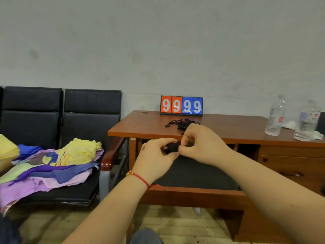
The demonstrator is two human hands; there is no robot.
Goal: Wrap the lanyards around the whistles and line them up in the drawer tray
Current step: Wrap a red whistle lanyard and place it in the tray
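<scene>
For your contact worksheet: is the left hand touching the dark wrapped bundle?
Touching. The head view shows the left hand with fingers curled round the dark wrapped bundle.

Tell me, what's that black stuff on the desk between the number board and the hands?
In the head view, a tangled pile of black lanyards lies on the desk, between the scoreboard and the right hand.

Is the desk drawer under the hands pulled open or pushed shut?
Open. The drawer juts out from the desk toward the camera, its dark inside showing below both hands.
</scene>
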